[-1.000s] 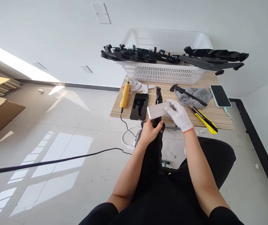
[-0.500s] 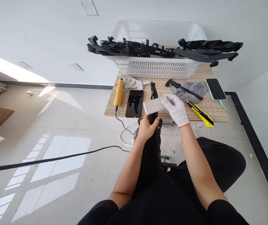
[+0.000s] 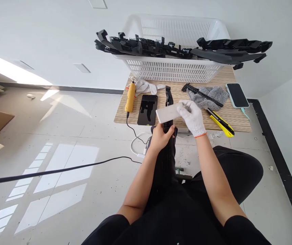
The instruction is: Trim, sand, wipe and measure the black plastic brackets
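Observation:
My bare left hand (image 3: 161, 137) is wrapped round a long black plastic part (image 3: 166, 149) that runs from my lap up onto the edge of the small wooden table (image 3: 238, 119). The part's far end (image 3: 168, 96) lies on the tabletop. My right hand (image 3: 192, 116), in a white knit glove, is closed on a flat whitish block (image 3: 168, 113) and holds it across the black part just above my left hand.
On the table lie a yellow corded tool (image 3: 130, 97), a black tablet-like device (image 3: 147, 109), a spare white glove (image 3: 146, 86), a grey cloth (image 3: 211, 94) with a black caliper (image 3: 201, 94), a yellow utility knife (image 3: 221, 124) and a phone (image 3: 236, 95). A white basket (image 3: 174, 68) carries several black parts (image 3: 141, 47).
The view has shifted slightly. Both hands keep their grips, and the whitish block stays across the black part with only a small movement.

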A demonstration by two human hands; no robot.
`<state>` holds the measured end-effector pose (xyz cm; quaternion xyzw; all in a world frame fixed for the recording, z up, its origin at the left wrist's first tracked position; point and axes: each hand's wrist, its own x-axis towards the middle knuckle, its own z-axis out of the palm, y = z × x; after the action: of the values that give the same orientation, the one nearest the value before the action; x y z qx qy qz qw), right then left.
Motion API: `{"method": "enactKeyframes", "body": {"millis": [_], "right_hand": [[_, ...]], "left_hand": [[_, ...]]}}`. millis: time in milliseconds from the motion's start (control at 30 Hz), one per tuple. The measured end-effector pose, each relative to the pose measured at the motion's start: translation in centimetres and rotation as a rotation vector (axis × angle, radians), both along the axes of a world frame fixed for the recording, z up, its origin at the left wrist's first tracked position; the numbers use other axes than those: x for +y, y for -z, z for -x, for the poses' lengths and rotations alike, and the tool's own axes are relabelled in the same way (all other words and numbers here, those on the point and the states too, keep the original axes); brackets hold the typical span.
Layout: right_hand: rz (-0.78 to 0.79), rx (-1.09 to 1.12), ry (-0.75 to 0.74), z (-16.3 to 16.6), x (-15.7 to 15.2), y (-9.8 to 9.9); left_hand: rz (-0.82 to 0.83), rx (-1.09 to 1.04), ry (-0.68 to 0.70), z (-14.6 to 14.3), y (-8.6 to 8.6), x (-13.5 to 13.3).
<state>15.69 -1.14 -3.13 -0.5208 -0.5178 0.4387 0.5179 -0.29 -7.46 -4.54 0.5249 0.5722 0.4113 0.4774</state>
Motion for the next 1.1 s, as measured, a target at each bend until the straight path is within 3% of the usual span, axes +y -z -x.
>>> {"method": "enactKeyframes", "body": {"millis": [67, 167, 300, 433, 567, 700, 800, 933, 1100], "right_hand": [[0.014, -0.027, -0.028, 0.21, 0.03, 0.00], [0.019, 0.054, 0.111, 0.54, 0.12, -0.04], [-0.022, -0.014, 0.016, 0.79, 0.23, -0.03], [-0.006, -0.011, 0.179, 0.77, 0.31, 0.14], [-0.066, -0.082, 0.108, 0.64, 0.25, 0.32], [-0.099, -0.076, 0.215, 0.54, 0.04, 0.41], [-0.100, -0.143, 0.145, 0.51, 0.01, 0.54], [-0.090, -0.076, 0.265, 0.42, 0.00, 0.54], [-0.135, -0.246, 0.119, 0.26, -0.67, 0.12]], "left_hand": [[0.008, 0.006, -0.007, 0.01, 0.04, 0.01], [-0.006, 0.001, 0.007, -0.01, 0.09, 0.01], [0.001, 0.007, -0.012, -0.03, 0.13, 0.04], [-0.019, 0.003, 0.012, 0.00, 0.12, 0.07], [0.013, 0.000, -0.014, 0.03, 0.17, 0.10], [0.003, -0.013, 0.021, 0.00, 0.08, 0.06], [0.013, -0.013, -0.004, -0.02, -0.06, 0.00], [-0.001, -0.025, 0.018, -0.05, -0.17, -0.02], [0.032, 0.013, -0.016, -0.13, -0.16, 0.03]]}}
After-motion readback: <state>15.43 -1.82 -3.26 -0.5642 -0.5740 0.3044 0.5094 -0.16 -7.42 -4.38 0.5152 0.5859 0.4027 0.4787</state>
